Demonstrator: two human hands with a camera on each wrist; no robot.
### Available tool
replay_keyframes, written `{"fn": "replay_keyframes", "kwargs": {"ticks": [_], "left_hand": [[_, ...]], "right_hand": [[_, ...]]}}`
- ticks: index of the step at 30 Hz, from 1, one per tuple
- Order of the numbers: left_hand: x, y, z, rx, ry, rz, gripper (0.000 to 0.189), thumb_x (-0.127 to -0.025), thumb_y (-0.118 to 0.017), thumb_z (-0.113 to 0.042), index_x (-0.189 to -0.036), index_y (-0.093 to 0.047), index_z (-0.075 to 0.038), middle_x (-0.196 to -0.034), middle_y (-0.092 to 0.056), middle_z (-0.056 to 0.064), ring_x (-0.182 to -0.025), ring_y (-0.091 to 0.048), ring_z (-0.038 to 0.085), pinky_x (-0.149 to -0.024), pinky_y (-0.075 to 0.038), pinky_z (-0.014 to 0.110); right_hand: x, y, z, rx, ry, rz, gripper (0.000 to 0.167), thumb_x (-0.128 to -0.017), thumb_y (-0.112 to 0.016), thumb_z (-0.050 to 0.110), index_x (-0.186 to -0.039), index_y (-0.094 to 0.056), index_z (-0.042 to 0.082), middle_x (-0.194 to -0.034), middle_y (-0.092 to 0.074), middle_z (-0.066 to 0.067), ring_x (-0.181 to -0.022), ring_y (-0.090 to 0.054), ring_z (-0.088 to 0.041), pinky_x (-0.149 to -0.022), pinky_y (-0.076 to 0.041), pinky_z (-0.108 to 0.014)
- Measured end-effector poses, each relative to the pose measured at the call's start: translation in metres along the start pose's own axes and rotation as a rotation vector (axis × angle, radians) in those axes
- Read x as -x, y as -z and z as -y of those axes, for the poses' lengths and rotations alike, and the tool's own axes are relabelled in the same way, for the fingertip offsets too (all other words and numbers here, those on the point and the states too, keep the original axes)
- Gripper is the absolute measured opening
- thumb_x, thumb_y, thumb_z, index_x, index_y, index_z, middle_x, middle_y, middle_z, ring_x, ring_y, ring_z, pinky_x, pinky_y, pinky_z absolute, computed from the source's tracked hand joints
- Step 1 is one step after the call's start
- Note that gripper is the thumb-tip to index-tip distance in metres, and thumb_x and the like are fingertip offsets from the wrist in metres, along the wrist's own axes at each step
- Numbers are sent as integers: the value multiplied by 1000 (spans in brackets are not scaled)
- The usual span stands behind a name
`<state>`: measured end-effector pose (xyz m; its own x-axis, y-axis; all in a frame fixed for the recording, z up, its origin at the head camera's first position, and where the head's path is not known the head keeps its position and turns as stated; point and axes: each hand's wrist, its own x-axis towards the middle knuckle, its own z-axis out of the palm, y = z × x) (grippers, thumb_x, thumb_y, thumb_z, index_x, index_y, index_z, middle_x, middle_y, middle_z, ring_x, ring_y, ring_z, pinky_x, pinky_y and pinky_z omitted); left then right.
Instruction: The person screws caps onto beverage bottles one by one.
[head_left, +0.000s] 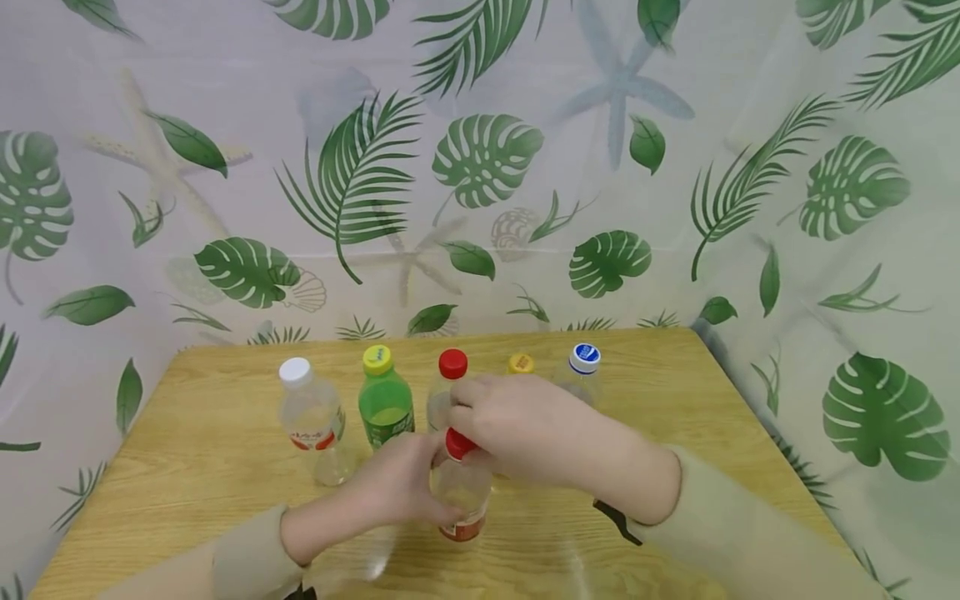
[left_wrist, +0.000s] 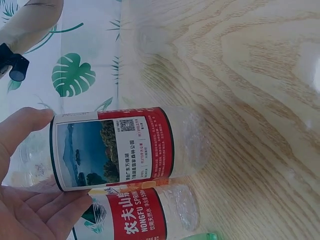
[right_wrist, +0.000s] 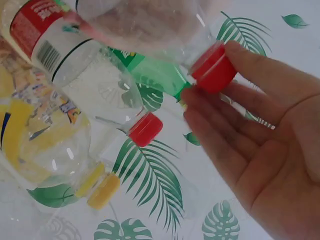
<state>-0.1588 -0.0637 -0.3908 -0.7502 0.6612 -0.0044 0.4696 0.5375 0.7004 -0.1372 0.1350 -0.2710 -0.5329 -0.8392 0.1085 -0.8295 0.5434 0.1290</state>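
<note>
A clear plastic water bottle [left_wrist: 112,150] with a red and white label stands close to me on the table. My left hand [head_left: 401,483] grips its side, thumb and fingers around the upper label. Up at the neck, my right hand [right_wrist: 265,115] pinches the red cap [right_wrist: 215,67] between thumb and fingertips. Just behind is a second red-capped water bottle [right_wrist: 95,75], its label matching the first. In the head view my right hand partly covers that bottle and the yellow-capped bottle [head_left: 521,364].
On the wooden table [head_left: 187,450], a green bottle [head_left: 386,404] with a yellow cap and a clear bottle [head_left: 311,417] with a white cap stand at left. At right is a bottle with a blue and white cap [head_left: 585,358]. A leaf-patterned sheet [head_left: 480,167] hangs behind.
</note>
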Motion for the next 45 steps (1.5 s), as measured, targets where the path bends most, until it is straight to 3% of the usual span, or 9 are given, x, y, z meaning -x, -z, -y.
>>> {"fn": "replay_keyframes", "kwargs": {"ticks": [3, 8, 12, 15, 18, 23, 29, 36, 45], "left_hand": [[-1, 1, 0, 1, 6, 6, 50, -74, -95, -20, -117, -72, -15, -98, -75, -7, -84, -59, 5, -74, -52, 21], [-1, 2, -1, -4, 22, 8, 50, -73, -96, -22, -117, -72, -16, -93, -72, -8, -81, -56, 6, -70, -50, 21], [0, 2, -1, 11, 26, 4, 55, -73, -97, -23, -121, -71, -17, -100, -76, -6, -86, -62, 8, -74, -52, 22], [0, 1, -1, 8, 18, -6, 59, -73, -97, -23, -125, -70, -17, -112, -79, -4, -95, -67, 9, -82, -56, 23], [1, 0, 0, -17, 5, -18, 58, -72, -97, -23, -124, -71, -16, -111, -79, -3, -96, -69, 8, -83, -57, 23], [0, 0, 1, -12, 5, -13, 54, -72, -97, -23, -120, -71, -18, -107, -79, -5, -92, -69, 6, -80, -57, 22], [-1, 1, 0, 7, 18, 8, 51, -74, -96, -21, -118, -71, -16, -101, -78, -7, -84, -63, 3, -75, -54, 21], [0, -1, -1, -5, 29, -1, 50, -72, -97, -21, -114, -71, -17, -89, -73, -10, -76, -58, 4, -67, -51, 21], [-1, -1, -1, -5, 4, 5, 50, -71, -98, -20, -113, -71, -19, -88, -71, -13, -75, -54, 2, -66, -48, 20]], "right_hand": [[-2, 2, -6, -88, 40, 29, 27, -88, -90, 20, -110, -77, 11, -112, -74, 2, -97, -70, -12, -86, -61, -20], [-6, 3, -10, -163, 6, 71, 24, -88, -89, 22, -104, -74, 13, -97, -70, 5, -84, -64, -10, -78, -57, -17], [-10, -2, -6, -92, -74, 59, 29, -89, -88, 33, -105, -72, 15, -82, -65, 5, -69, -56, -9, -63, -48, -16], [-10, -8, 1, 4, -127, -10, 33, -89, -86, 45, -96, -70, 18, -70, -57, 7, -58, -49, -7, -52, -38, -17], [-10, -14, 7, 94, -150, -86, 39, -87, -84, 54, -87, -64, 20, -64, -52, 8, -54, -47, -6, -46, -33, -18], [-6, -12, 8, 135, -85, -97, 34, -87, -86, 47, -84, -68, 18, -77, -63, 9, -63, -56, -6, -53, -45, -17], [-4, -4, 2, 58, -20, 35, 20, -90, -86, 26, -93, -71, 13, -98, -72, 4, -81, -63, -10, -72, -56, -21], [-7, -3, 3, 22, -59, 89, 21, -91, -84, 28, -87, -70, 14, -83, -65, 6, -69, -55, -10, -65, -50, -20], [-9, -2, 9, -19, -111, 52, 31, -86, -89, 33, -78, -64, 17, -75, -54, 9, -56, -45, -7, -52, -39, -18]]}}
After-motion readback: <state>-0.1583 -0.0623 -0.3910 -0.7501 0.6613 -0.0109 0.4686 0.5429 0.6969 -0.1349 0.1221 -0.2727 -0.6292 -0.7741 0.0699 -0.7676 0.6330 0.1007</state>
